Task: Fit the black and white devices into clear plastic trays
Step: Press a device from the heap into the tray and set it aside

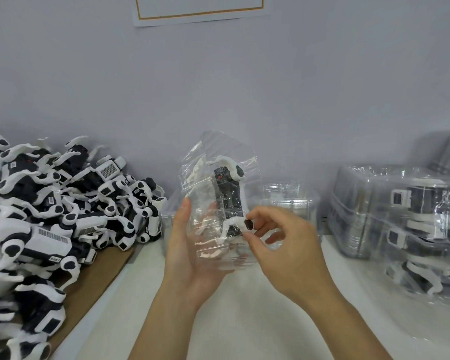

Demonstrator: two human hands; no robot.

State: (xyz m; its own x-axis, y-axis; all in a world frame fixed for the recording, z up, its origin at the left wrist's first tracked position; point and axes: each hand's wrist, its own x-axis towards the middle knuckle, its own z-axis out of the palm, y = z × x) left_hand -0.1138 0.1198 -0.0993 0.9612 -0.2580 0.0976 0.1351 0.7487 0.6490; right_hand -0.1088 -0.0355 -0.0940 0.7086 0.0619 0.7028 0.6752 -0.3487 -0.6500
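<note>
A clear plastic tray [205,175] is held upright above the white table, in the middle of the view. A black and white device [227,193] lies inside it, its white curved arms at top and bottom. My left hand [190,245] cups the tray from the left and underneath, thumb along its left edge. My right hand [278,237] pinches the device's lower arm with the black round pad [248,225] between thumb and forefinger.
A big heap of loose black and white devices [49,203] lies on brown cardboard [94,276] at the left. Empty clear trays [289,198] stand behind my hands. Stacked trays filled with devices [400,209] sit at the right. A grey wall rises behind.
</note>
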